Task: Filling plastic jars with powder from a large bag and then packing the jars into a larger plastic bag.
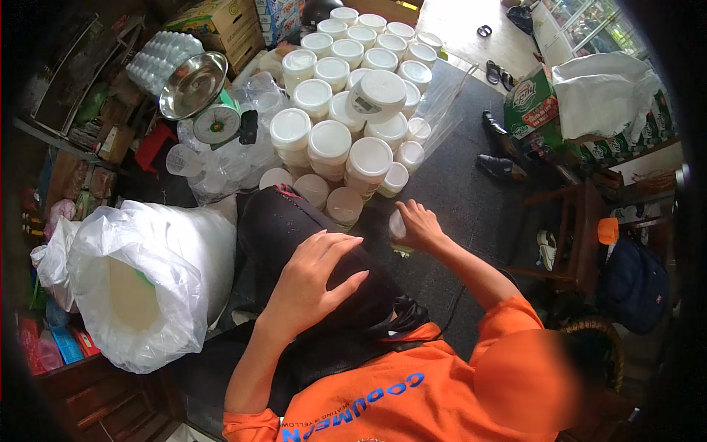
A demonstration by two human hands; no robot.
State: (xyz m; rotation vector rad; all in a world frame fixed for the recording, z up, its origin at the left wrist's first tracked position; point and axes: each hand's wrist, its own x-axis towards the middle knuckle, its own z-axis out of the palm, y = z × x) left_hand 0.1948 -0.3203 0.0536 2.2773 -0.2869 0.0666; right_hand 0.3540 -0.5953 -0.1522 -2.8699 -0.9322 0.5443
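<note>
My right hand (421, 227) grips a small white-lidded plastic jar (398, 224), low over the dark floor. My fingers hide part of its side. Above my lap my left hand (313, 276) is raised, thumb apart from the fingers, with nothing in it. Beyond my knees stand stacks of larger white-lidded tubs (329, 140) in rows. A few smaller jars (395, 177) line their right side, nearest my right hand. On top of the tubs sits a white digital kitchen scale (380, 96).
To my left stands a big open plastic sack (147, 287) with pale contents. Behind it are a dial scale with a metal pan (193, 85) and clear plastic containers (254, 158). At right are black shoes (501, 166), a wooden chair (563, 228) and a green carton (532, 103).
</note>
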